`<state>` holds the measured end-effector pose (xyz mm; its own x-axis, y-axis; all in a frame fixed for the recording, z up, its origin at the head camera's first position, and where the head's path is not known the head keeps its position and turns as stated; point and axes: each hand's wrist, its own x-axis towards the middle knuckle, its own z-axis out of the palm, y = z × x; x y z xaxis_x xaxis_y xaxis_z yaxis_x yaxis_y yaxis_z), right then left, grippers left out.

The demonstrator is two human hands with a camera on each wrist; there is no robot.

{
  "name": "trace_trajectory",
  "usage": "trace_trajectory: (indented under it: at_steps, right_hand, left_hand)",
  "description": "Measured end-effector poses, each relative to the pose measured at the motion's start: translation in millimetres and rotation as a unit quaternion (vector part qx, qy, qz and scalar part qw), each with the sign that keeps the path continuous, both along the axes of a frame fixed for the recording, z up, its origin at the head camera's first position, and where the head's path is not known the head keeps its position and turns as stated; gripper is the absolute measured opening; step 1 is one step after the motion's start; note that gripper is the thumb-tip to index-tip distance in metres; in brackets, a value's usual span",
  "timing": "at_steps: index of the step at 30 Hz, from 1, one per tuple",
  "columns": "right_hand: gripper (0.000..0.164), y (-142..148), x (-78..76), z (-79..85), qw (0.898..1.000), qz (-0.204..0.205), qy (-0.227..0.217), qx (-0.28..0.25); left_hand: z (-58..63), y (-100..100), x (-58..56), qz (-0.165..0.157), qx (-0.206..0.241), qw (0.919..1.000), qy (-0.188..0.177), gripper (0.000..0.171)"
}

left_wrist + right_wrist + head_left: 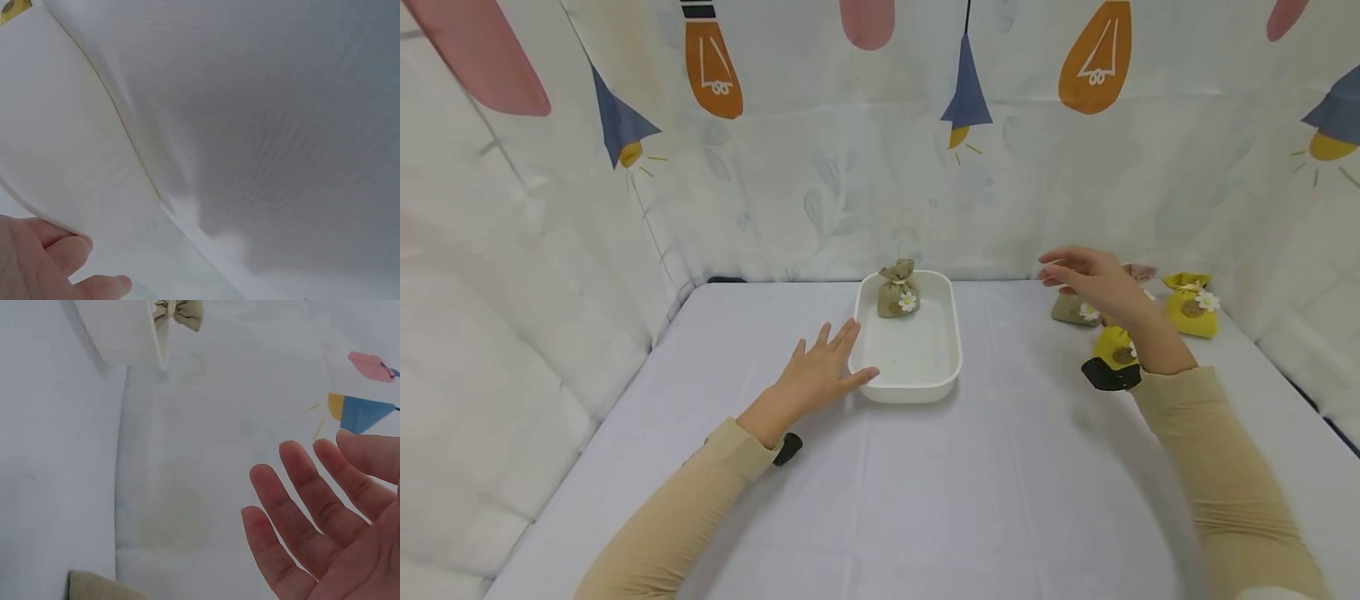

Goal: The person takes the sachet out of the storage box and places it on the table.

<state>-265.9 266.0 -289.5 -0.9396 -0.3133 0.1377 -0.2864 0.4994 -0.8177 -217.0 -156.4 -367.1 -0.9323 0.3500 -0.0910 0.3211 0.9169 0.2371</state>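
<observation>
A white tray [906, 392] stands at the back middle of the table, with a khaki drawstring pouch [889, 302] bearing a white flower upright at its far left. My left hand [812, 379] is at the tray's left side, fingers spread and thumb over the near rim. In the left wrist view, the fingers [69, 253] lie by the tray wall [69, 137]. To the right, my right hand [1093, 283] hovers with nothing in it, near a second khaki pouch [1072, 311]. The right wrist view shows that hand's fingers [319, 503] loosely extended.
Two yellow pouches, one nearer [1112, 343] and one farther right [1192, 310], stand about the right forearm. A pinkish-brown pouch [1141, 272] is mostly hidden behind that arm. A patterned white curtain [880, 192] borders the table's back and sides.
</observation>
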Motion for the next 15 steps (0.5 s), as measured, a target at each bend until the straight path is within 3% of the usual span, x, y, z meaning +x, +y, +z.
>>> trace_trajectory:
  at_steps: [15]
  right_hand:
    - [0.035,-63.3,-29.2,11.0,1.000,0.003,0.004,0.017]
  left_hand:
    - [-2.2,-0.1,-0.7,-0.013,-0.023,0.9991,0.034,0.094]
